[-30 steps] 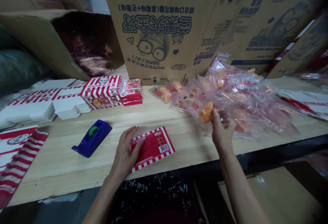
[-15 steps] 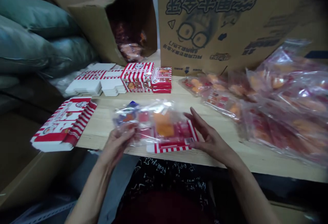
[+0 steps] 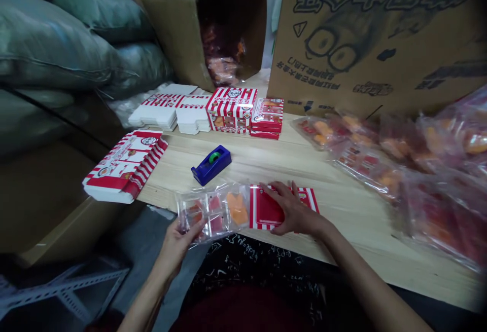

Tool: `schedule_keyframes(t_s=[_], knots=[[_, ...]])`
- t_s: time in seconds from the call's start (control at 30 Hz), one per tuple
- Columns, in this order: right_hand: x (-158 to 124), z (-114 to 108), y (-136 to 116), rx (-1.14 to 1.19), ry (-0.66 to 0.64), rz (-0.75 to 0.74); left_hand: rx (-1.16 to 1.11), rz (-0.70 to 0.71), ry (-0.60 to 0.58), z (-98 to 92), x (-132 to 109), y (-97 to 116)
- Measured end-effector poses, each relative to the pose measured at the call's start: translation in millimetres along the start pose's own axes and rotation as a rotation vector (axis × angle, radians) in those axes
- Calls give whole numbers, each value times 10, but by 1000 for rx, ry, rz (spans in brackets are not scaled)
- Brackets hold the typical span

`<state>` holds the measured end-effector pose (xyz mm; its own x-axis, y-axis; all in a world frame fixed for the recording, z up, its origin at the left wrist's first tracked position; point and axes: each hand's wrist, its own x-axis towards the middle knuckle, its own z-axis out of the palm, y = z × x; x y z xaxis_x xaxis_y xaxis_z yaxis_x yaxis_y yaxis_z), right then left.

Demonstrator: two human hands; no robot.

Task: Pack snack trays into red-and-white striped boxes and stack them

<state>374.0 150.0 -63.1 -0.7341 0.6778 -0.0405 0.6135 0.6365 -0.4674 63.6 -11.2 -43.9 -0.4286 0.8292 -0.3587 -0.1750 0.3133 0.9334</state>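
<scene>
My left hand (image 3: 180, 243) pinches the lower left corner of a clear plastic packet (image 3: 218, 223), thumb on top. Small reddish pieces and a larger orange piece show through the packet's film. Its right end lies against the left end of a flat red-and-white striped box (image 3: 262, 210). Reaching across that box from above, my right hand (image 3: 291, 208) has its fingers at the far edge and its thumb by the near edge. A blue tape dispenser (image 3: 212, 164) with a green core stands just beyond the packet.
Folded striped boxes (image 3: 125, 167) lie at the left, with white flattened boxes (image 3: 155, 111) and a boxed stack (image 3: 233, 111) behind. Filled plastic packets (image 3: 365, 167) heap at the right. An open carton (image 3: 175, 28), a large carton (image 3: 365, 58) and sacks (image 3: 57, 43) surround the table.
My left hand has drawn the packet leftward off the red-and-white box and lower. My right hand has come down onto the box. The tape dispenser is now uncovered, and the view has shifted left.
</scene>
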Motion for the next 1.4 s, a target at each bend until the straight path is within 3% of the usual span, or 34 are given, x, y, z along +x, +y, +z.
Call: schedule_keyframes(t_s=[0.17,0.33,0.47,0.6,0.67,0.73,0.83,0.9,1.0,1.1,1.3,1.37,1.4], knots=[[-63,-11,-80,36,32,13,115,-82,-255,-124,215,125],[-80,-51,-151,45,6,26,290,-70,-526,-142,496,351],[-102,-20,-161,52,23,3,328,-82,-603,31,643,447],[-127,78,-136,36,86,-31,286,-104,-688,371,704,329],[-145,124,-100,18,137,-23,208,-82,-656,507,719,254],[-169,149,-65,11,188,-2,177,17,-546,554,735,229],[-208,139,-80,-2,254,18,233,220,-317,470,744,319],[-231,112,-165,-9,298,12,257,295,-234,391,710,438],[-258,71,-394,8,362,-25,259,317,-265,386,555,612],[-281,59,-655,39,441,-43,344,380,-312,549,305,703],[-380,150,-901,88,611,38,658,699,-520,886,-125,798],[-408,170,-932,121,682,94,746,844,-508,925,-209,809],[-416,173,-958,151,729,126,764,902,-441,940,-244,796]])
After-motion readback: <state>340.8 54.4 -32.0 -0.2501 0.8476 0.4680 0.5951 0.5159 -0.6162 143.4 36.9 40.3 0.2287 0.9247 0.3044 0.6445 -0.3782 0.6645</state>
